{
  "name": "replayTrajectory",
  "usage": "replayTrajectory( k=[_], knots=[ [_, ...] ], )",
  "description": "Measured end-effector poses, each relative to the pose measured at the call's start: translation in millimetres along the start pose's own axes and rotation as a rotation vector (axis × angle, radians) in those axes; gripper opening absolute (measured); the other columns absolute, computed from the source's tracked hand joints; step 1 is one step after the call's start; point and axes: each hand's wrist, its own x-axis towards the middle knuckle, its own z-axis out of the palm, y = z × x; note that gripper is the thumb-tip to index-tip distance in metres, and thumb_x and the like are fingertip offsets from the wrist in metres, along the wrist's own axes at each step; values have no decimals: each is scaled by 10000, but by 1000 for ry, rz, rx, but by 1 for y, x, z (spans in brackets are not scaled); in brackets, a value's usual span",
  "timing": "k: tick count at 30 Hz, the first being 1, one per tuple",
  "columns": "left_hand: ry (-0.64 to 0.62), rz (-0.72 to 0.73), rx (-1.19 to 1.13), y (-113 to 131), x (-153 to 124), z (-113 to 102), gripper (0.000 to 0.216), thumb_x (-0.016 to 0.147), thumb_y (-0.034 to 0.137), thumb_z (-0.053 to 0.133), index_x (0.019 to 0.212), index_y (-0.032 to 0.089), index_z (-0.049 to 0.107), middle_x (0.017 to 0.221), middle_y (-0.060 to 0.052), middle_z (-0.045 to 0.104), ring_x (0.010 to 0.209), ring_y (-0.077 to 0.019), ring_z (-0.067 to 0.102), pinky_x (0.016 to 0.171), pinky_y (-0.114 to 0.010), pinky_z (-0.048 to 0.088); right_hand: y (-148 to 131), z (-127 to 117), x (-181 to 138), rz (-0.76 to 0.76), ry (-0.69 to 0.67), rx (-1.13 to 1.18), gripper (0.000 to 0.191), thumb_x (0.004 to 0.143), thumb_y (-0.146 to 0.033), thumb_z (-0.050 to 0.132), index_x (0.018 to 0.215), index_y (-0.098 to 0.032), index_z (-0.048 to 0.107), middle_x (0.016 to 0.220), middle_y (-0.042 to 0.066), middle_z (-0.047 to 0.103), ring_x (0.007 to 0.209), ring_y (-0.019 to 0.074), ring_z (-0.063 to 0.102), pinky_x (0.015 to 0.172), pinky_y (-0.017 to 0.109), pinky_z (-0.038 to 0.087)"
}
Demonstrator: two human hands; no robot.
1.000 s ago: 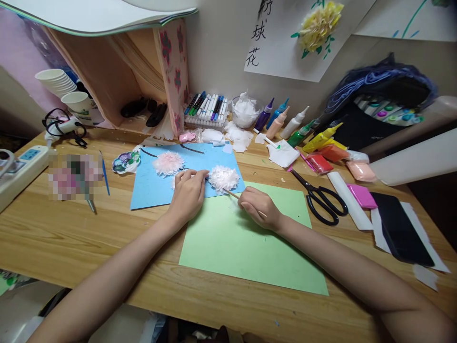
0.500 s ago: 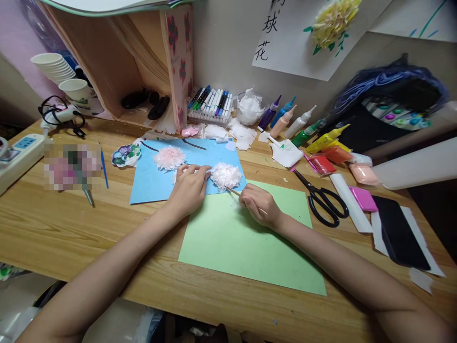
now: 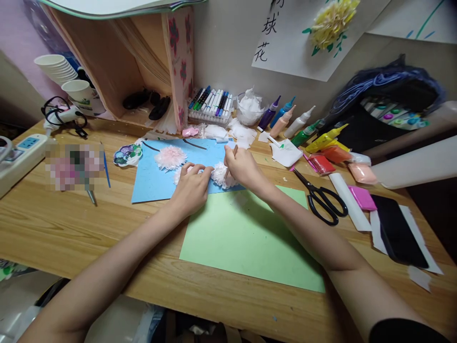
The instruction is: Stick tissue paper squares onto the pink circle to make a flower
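My right hand point(image 3: 240, 164) is closed around a thin wooden stick point(image 3: 227, 172), held nearly upright with its lower end in a white tissue-paper flower point(image 3: 218, 175). The hand covers part of that flower. My left hand point(image 3: 193, 188) lies on the blue paper point(image 3: 152, 186), fingers bent and apart, fingertips at the flower's left side. A pale flower point(image 3: 177, 176) is partly hidden beneath it. Farther left on the same sheet sits a pink tissue-paper flower point(image 3: 170, 158). Green paper point(image 3: 250, 243) lies in front, under my right forearm.
Black scissors point(image 3: 323, 202) and a dark phone point(image 3: 398, 231) lie at the right. Paint bottles point(image 3: 283, 119), a marker box point(image 3: 210, 105) and a tissue-filled bowl point(image 3: 250, 108) line the back. A paint palette point(image 3: 126, 155), blue brush point(image 3: 106, 170) and power strip point(image 3: 26, 155) are left.
My right hand has moved up and left over the white flower. The stick has swung from slanting to nearly upright. My left hand stays almost in place.
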Motion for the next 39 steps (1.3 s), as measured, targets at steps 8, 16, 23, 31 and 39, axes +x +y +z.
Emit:
replayTrajectory(
  k=[8,16,23,31,39],
  knots=[
    [-8,2,4,0,-1,1,362,817,55,330,1119,139,511,973,-111,674,1039,-228,533,965,-425,251,17,-27,-20,-89,-235,289,535,948,-424,317,510,-167,484,376,-21,482,400,94,462,500,228,351],
    [-14,-10,-4,1,0,0,381,819,49,325,1141,141,506,934,-101,684,1035,-229,535,969,-424,251,42,-37,-62,-464,-93,248,498,976,-360,272,542,-187,446,484,-18,438,449,97,405,516,265,326],
    [19,-49,-48,-2,-2,1,336,878,107,316,1146,156,512,957,-97,684,1006,-228,550,964,-431,251,83,-34,-75,-518,96,319,397,942,-288,389,563,-195,458,499,-9,461,476,119,415,502,278,321],
    [190,-8,-66,49,-10,-6,226,913,290,419,845,186,609,744,-44,662,805,-208,537,778,-383,302,92,-25,-81,-495,191,305,362,937,-276,363,599,-203,471,541,6,497,530,143,464,556,306,367],
    [-19,-70,-102,67,-14,16,150,877,259,502,808,168,600,769,-50,658,784,-220,494,669,-347,298,94,-21,-82,-478,211,430,386,941,-264,356,576,-198,461,520,-2,478,513,135,441,541,293,350]
  ],
)
